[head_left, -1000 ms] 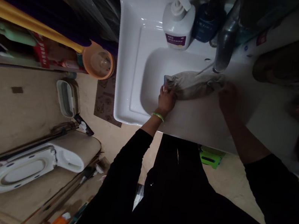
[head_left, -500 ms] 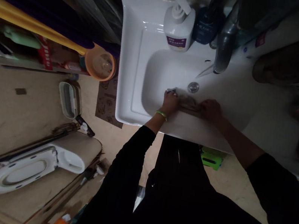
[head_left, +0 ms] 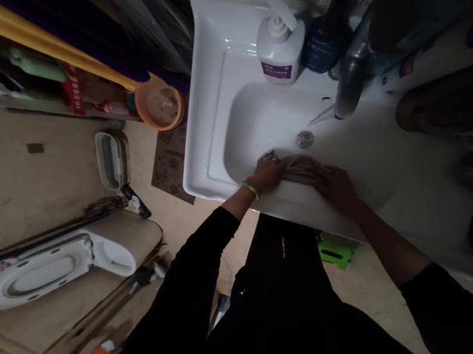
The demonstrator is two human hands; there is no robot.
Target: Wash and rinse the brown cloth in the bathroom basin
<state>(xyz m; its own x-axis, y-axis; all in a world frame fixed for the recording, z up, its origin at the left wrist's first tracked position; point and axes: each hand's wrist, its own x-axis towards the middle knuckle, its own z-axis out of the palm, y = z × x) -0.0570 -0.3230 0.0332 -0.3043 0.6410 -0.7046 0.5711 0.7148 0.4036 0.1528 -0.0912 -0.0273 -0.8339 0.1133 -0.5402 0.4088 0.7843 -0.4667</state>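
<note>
A greyish-brown cloth is stretched between my two hands low in the white sink, just below the drain. My left hand, with a green bangle at the wrist, is closed on the cloth's left end. On its right end, my right hand has its fingers wrapped round the fabric. Something small and dark shows at my left fingertips, too small to name. The metal faucet stands beyond the drain, and a thin stream of water runs from it.
Behind the basin stand a white pump bottle and a dark blue bottle. An orange tub is left of the sink. A green stool sits below, and a toilet lies lower left.
The cloth is now pulled out flatter and wider between my hands. My right hand has moved slightly right and down, my left hand slightly down. The view has shifted a little.
</note>
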